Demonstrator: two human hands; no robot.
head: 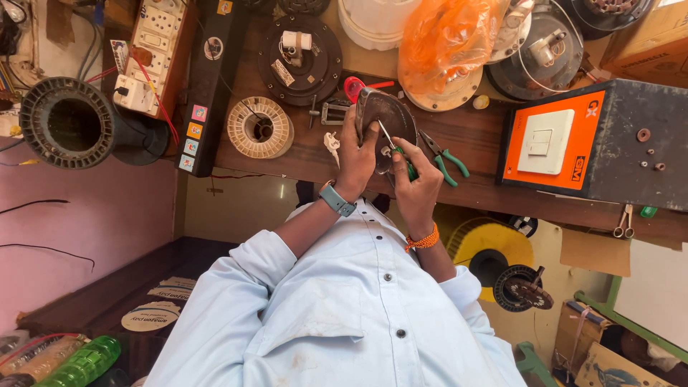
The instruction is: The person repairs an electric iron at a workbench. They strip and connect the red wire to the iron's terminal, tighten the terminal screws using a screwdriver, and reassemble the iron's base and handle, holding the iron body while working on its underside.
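green-handled screwdriver point(401, 156), grey metal cover point(387, 118), orange plastic bag point(444, 36), pale-blue shirt point(344, 315).

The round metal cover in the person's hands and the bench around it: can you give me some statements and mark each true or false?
1. The left hand grips the round metal cover. True.
2. The right hand holds a hammer. False: it holds a green-handled screwdriver against the cover.
3. Green-handled pliers lie on the wooden bench. True.
4. The plastic bag is blue. False: it is orange.
5. The left wrist bears a watch. True.
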